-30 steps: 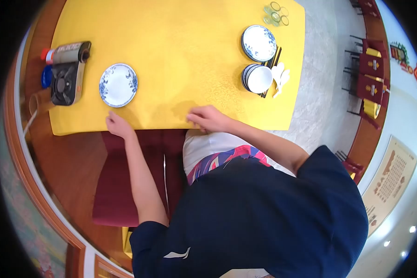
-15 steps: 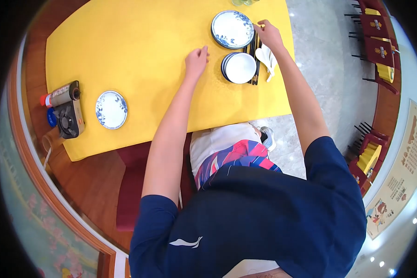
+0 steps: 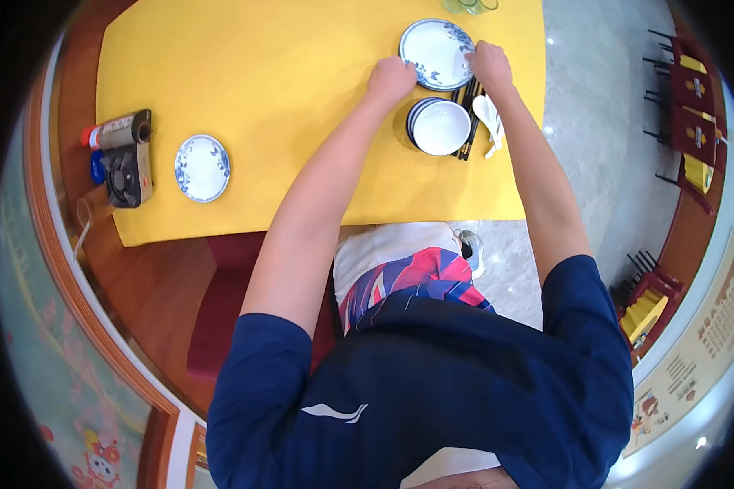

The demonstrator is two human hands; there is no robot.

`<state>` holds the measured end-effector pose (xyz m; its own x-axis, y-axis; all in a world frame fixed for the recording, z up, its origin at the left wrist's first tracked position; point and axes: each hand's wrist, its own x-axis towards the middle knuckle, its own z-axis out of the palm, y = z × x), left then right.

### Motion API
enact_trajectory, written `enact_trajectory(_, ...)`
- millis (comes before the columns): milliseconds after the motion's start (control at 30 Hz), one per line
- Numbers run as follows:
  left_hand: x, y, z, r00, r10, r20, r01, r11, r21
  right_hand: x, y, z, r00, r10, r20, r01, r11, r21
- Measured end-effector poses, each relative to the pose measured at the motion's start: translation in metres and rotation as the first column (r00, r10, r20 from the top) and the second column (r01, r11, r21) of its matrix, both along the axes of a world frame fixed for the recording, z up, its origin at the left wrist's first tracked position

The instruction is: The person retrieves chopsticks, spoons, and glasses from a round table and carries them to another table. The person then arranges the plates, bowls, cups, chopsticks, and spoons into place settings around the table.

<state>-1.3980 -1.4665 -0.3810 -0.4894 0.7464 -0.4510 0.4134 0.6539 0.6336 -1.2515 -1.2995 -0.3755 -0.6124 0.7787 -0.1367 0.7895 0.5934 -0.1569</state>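
Note:
A round white plate [image 3: 437,54] with a blue floral rim is at the far right part of the yellow table. My left hand [image 3: 392,79] is closed at its lower left edge, fingertips against the rim. On the opposite side, my right hand [image 3: 490,67] grips the right rim, the thumb over the edge. Whether more plates lie under this one is hard to see. Just below stands a stack of white bowls [image 3: 442,128] with dark outsides. Black chopsticks [image 3: 467,122] lie beside the bowls, and white spoons [image 3: 489,122] lie to their right.
Another blue-patterned plate [image 3: 203,169] lies on the left of the yellow tablecloth [image 3: 294,98]. A portable gas stove [image 3: 127,175] with a gas canister [image 3: 121,130] sits at the left edge. Glasses [image 3: 470,5] stand at the far edge. A dark red chair [image 3: 228,285] is below the table.
My left hand has moved right and up to the plate's rim. My right hand has closed on the right rim. The view has shifted slightly.

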Motion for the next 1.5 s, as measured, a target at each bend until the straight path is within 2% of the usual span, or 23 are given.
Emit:
enact_trajectory(100, -0.005, -0.002, 0.007, 0.998, 0.056, 0.020, -0.055, 0.998, -0.031, -0.007, -0.001, 0.010, 1.000, -0.020, 0.004, 0.020, 1.000, 0.002)
enact_trajectory(200, -0.020, -0.020, 0.018, 0.989, 0.079, 0.127, -0.086, 0.995, 0.049, -0.012, -0.013, 0.053, 0.980, -0.115, -0.164, 0.091, 0.984, -0.151)
enact_trajectory(233, -0.025, -0.035, 0.028, 0.985, 0.112, 0.131, -0.118, 0.992, 0.044, -0.018, -0.023, 0.067, 0.984, -0.084, -0.158, 0.059, 0.986, -0.155)
enact_trajectory(300, -0.030, -0.083, 0.052, 0.955, 0.214, 0.207, -0.255, 0.946, 0.200, -0.027, -0.054, 0.080, 0.939, -0.201, -0.278, 0.092, 0.929, -0.359)
enact_trajectory(367, -0.032, -0.134, 0.043, 0.929, 0.306, 0.209, -0.334, 0.936, 0.113, -0.043, -0.093, 0.080, 0.939, 0.035, -0.341, -0.142, 0.945, -0.294)
enact_trajectory(400, -0.030, -0.159, 0.035, 0.925, 0.317, 0.210, -0.342, 0.935, 0.094, -0.054, -0.112, 0.079, 0.926, 0.081, -0.369, -0.212, 0.920, -0.329)
enact_trajectory(433, -0.027, -0.181, 0.028, 0.911, 0.343, 0.228, -0.362, 0.931, 0.045, -0.066, -0.124, 0.069, 0.956, 0.100, -0.277, -0.202, 0.907, -0.370)
enact_trajectory(500, -0.017, -0.213, 0.018, 0.896, 0.373, 0.243, -0.383, 0.924, -0.003, -0.083, -0.142, 0.044, 0.942, 0.273, -0.195, -0.327, 0.877, -0.351)
enact_trajectory(567, -0.002, -0.238, 0.011, 0.835, 0.443, 0.325, -0.436, 0.894, -0.100, -0.094, -0.158, 0.025, 0.932, 0.324, -0.161, -0.361, 0.864, -0.351)
enact_trajectory(700, 0.027, -0.256, -0.006, 0.762, 0.525, 0.380, -0.509, 0.847, -0.151, -0.098, -0.180, 0.001, 0.906, 0.418, -0.066, -0.418, 0.860, -0.294)
enact_trajectory(767, 0.038, -0.257, -0.015, 0.685, 0.591, 0.427, -0.599, 0.790, -0.134, -0.096, -0.184, -0.007, 0.901, 0.430, -0.058, -0.429, 0.859, -0.280)
enact_trajectory(933, 0.048, -0.253, -0.024, 0.739, 0.571, 0.359, -0.588, 0.806, -0.072, -0.094, -0.186, -0.017, 0.898, 0.435, -0.070, -0.439, 0.873, -0.212)
enact_trajectory(1000, 0.048, -0.251, -0.024, 0.764, 0.550, 0.337, -0.572, 0.819, -0.041, -0.094, -0.183, -0.015, 0.857, 0.515, 0.023, -0.505, 0.848, -0.164)
enact_trajectory(1033, 0.049, -0.254, -0.023, 0.782, 0.553, 0.287, -0.557, 0.827, -0.077, -0.086, -0.179, -0.011, 0.868, 0.495, 0.030, -0.486, 0.860, -0.155)
enact_trajectory(1100, 0.055, -0.249, -0.010, 0.813, 0.525, 0.251, -0.517, 0.850, -0.102, -0.061, -0.176, 0.009, 0.801, 0.571, -0.179, -0.567, 0.820, 0.074)
enact_trajectory(1167, 0.059, -0.236, 0.009, 0.900, 0.374, 0.222, -0.343, 0.924, -0.167, -0.030, -0.162, 0.036, 0.849, 0.500, -0.170, -0.498, 0.865, 0.060)
enact_trajectory(1200, 0.063, -0.225, 0.012, 0.903, 0.359, 0.236, -0.328, 0.931, -0.161, -0.012, -0.154, 0.049, 0.888, 0.417, -0.195, -0.401, 0.909, 0.118)
enact_trajectory(1233, 0.072, -0.211, 0.015, 0.930, 0.280, 0.239, -0.277, 0.960, -0.046, 0.005, -0.148, 0.060, 0.915, 0.335, -0.226, -0.301, 0.938, 0.174)
enact_trajectory(1267, 0.078, -0.196, 0.019, 0.952, 0.204, 0.229, -0.226, 0.971, 0.072, 0.019, -0.142, 0.066, 0.919, 0.330, -0.217, -0.295, 0.938, 0.182)
enact_trajectory(1333, 0.083, -0.165, 0.028, 0.955, 0.152, 0.254, -0.183, 0.977, 0.106, 0.041, -0.135, 0.069, 0.965, 0.093, -0.244, -0.121, 0.987, -0.103)
enact_trajectory(1367, 0.085, -0.152, 0.033, 0.956, 0.107, 0.272, -0.147, 0.980, 0.132, 0.047, -0.135, 0.068, 0.966, 0.089, -0.244, -0.115, 0.989, -0.095)
enact_trajectory(1433, 0.088, -0.134, 0.042, 0.964, 0.056, 0.259, -0.098, 0.983, 0.154, 0.057, -0.136, 0.064, 0.937, -0.018, -0.348, -0.067, 0.971, -0.230)
enact_trajectory(1500, 0.091, -0.125, 0.041, 0.970, 0.011, 0.241, -0.053, 0.985, 0.166, 0.063, -0.141, 0.066, 0.945, 0.012, -0.327, -0.078, 0.978, -0.192)
